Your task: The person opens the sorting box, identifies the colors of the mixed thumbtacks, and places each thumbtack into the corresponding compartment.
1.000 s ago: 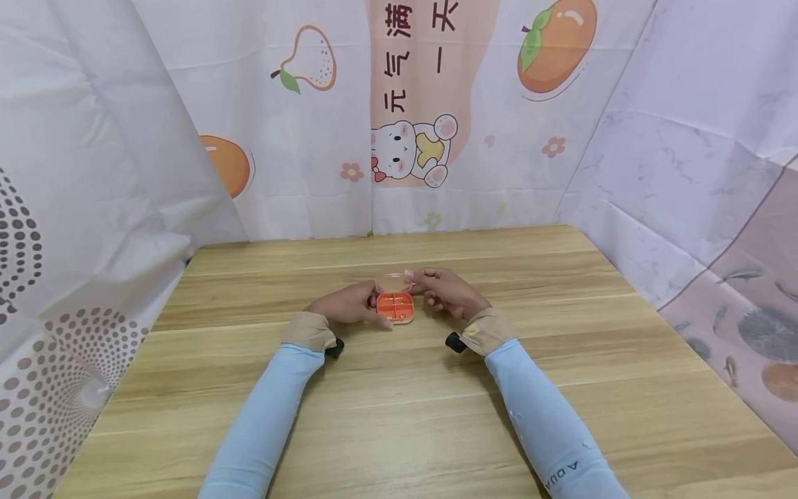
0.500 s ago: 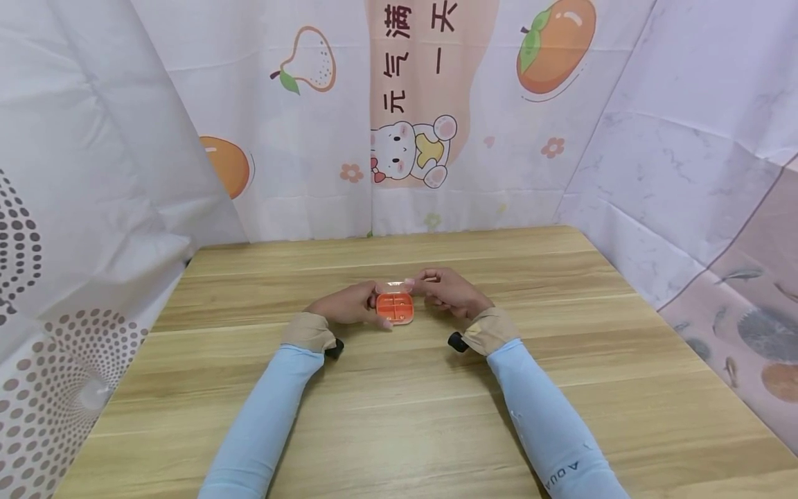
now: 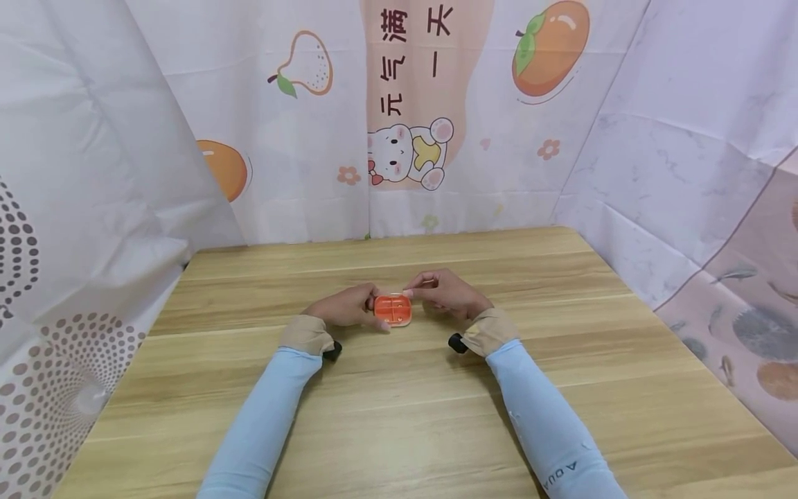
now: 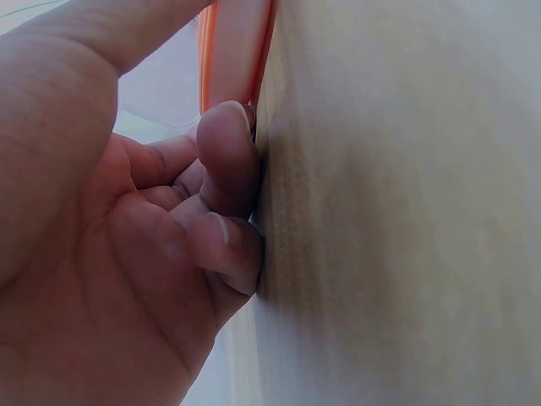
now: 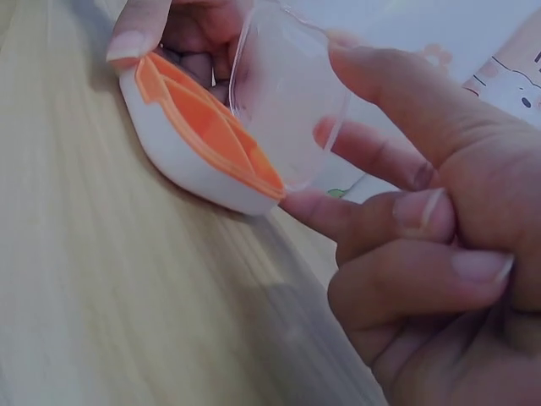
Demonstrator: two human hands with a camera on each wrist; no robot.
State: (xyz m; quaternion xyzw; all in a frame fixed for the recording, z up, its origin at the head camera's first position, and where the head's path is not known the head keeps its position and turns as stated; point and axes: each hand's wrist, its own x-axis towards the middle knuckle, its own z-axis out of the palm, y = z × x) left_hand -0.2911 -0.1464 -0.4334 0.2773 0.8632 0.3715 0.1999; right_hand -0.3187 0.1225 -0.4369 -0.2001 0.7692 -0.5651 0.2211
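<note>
On the wooden table lies a small pill box (image 3: pixel 393 310), with a white base and an orange divided tray inside. Small pale bits show in some of its compartments. Its clear lid (image 5: pixel 283 101) stands raised on the far side, seen nearly edge-on in the head view. My left hand (image 3: pixel 350 305) holds the box from the left, thumb (image 5: pixel 139 30) on the near corner and fingers behind. My right hand (image 3: pixel 450 291) pinches the lid's right edge between thumb and index finger, its other fingers curled. The left wrist view shows the left fingers low beside the orange tray (image 4: pixel 241 51).
The wooden table (image 3: pixel 399 416) extends on all sides of the box. A printed curtain (image 3: pixel 280 138) hangs behind its far edge, with more cloth at left and right. Black devices (image 3: pixel 458 343) are strapped at both wrists.
The lid has swung up from leaning back to standing nearly upright, with the right fingers on its edge. The left hand has stayed on the box.
</note>
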